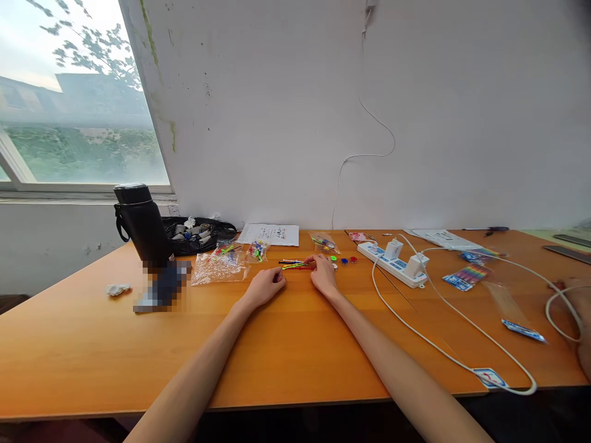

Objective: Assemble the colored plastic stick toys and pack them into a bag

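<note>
Bulging black pouch (198,236) — small parts inside

An orange wooden table (295,344) carries a black flask (142,224), clear plastic bags (220,268), thin coloured sticks (295,264), a white power strip (393,263), cables and papers (270,234).

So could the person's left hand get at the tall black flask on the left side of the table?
Probably yes. The left hand rests on the orange wooden table, and only a flat clear plastic bag lies between it and the tall black flask; nothing stands in the way.
</note>
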